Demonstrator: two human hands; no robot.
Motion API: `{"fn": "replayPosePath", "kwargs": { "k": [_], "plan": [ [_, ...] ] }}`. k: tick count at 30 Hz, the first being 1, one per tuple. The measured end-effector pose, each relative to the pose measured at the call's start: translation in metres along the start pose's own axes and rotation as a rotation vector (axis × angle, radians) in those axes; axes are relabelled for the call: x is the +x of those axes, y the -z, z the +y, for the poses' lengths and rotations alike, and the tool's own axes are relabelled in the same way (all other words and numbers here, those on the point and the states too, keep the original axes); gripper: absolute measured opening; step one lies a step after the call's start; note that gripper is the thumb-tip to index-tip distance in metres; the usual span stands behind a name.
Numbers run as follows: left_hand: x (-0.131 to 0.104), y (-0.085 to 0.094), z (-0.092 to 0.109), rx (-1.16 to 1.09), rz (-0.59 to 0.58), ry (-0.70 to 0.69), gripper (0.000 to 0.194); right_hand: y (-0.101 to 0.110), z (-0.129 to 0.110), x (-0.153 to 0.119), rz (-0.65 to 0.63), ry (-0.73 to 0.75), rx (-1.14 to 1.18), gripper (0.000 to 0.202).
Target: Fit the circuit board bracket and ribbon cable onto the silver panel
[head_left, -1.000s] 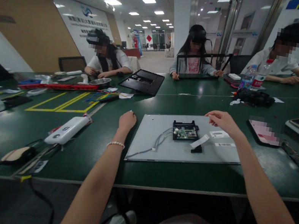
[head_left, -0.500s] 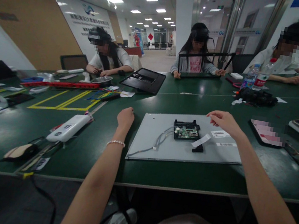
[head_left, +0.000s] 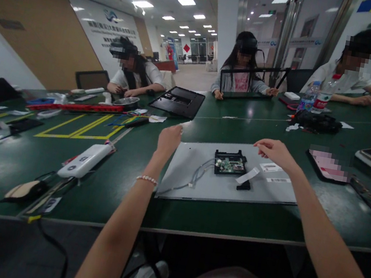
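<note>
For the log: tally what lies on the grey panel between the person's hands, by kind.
On the grey panel:
Green circuit board: 1
Grey cable bundle: 1
White ribbon strip: 1
Small black piece: 1
White barcode labels: 2
Total: 6
The left hand and right hand are at the panel's far corners.
</note>
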State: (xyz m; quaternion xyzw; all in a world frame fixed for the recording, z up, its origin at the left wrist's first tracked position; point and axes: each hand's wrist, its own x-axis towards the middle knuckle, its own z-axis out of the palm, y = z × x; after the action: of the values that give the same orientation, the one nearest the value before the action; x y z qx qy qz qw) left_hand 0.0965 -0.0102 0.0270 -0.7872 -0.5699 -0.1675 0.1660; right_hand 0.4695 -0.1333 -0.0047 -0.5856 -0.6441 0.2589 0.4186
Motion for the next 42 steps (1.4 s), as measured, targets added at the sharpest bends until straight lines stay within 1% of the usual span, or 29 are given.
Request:
{"fn": "replayPosePath", "kwargs": {
  "k": [2, 4, 6, 8, 9, 11, 13, 15, 19, 25, 29, 34, 36, 38, 42],
  "plan": [
    [0.005, 0.010, 0.027, 0.011, -0.004, -0.095, 0.032, -0.001, 0.000, -0.001, -0.004, 0.002, 0.009, 0.023],
    [0.009, 0.017, 0.058, 0.014, -0.041, -0.212, 0.031, -0.001, 0.001, -0.001, -0.005, 0.001, 0.008, 0.023],
    [0.009, 0.021, 0.089, 0.012, -0.090, -0.314, 0.030, -0.002, 0.003, -0.001, -0.006, 0.009, 0.005, 0.023],
    [0.008, 0.021, 0.118, 0.004, -0.109, -0.417, 0.029, -0.002, 0.004, -0.001, -0.009, 0.027, 0.000, 0.023],
    [0.007, 0.020, 0.130, 0.008, -0.115, -0.446, 0.029, -0.002, 0.004, 0.000, -0.011, 0.036, -0.006, 0.023],
    [0.005, 0.017, 0.148, 0.023, -0.123, -0.459, 0.030, -0.003, 0.003, 0.000, -0.016, 0.049, -0.019, 0.023],
    [0.001, 0.012, 0.157, 0.042, -0.132, -0.437, 0.033, -0.003, 0.001, -0.001, -0.019, 0.050, -0.028, 0.023],
    [-0.003, 0.007, 0.160, 0.053, -0.144, -0.415, 0.034, -0.004, -0.002, -0.001, -0.016, 0.042, -0.033, 0.022],
    [-0.010, -0.003, 0.155, 0.052, -0.196, -0.391, 0.024, -0.003, -0.009, -0.004, -0.026, 0.035, -0.069, 0.021],
    [-0.011, -0.016, 0.149, 0.057, -0.243, -0.403, 0.025, -0.002, -0.013, -0.007, -0.034, 0.031, -0.085, 0.020],
    [-0.011, -0.018, 0.149, 0.054, -0.260, -0.405, 0.026, -0.002, -0.010, -0.005, -0.045, 0.043, -0.081, 0.020],
    [-0.014, -0.016, 0.149, 0.051, -0.277, -0.401, 0.027, 0.001, 0.000, -0.002, -0.064, 0.065, -0.105, 0.024],
    [-0.015, -0.015, 0.150, 0.052, -0.290, -0.387, 0.028, 0.004, 0.003, -0.001, -0.050, 0.050, -0.156, 0.025],
    [-0.016, -0.015, 0.150, 0.060, -0.294, -0.377, 0.029, 0.007, 0.006, -0.001, -0.032, 0.028, -0.255, 0.025],
    [-0.018, -0.016, 0.149, 0.040, -0.267, -0.372, 0.031, 0.015, 0.012, -0.003, 0.042, -0.086, -0.567, 0.025]
  ]
}}
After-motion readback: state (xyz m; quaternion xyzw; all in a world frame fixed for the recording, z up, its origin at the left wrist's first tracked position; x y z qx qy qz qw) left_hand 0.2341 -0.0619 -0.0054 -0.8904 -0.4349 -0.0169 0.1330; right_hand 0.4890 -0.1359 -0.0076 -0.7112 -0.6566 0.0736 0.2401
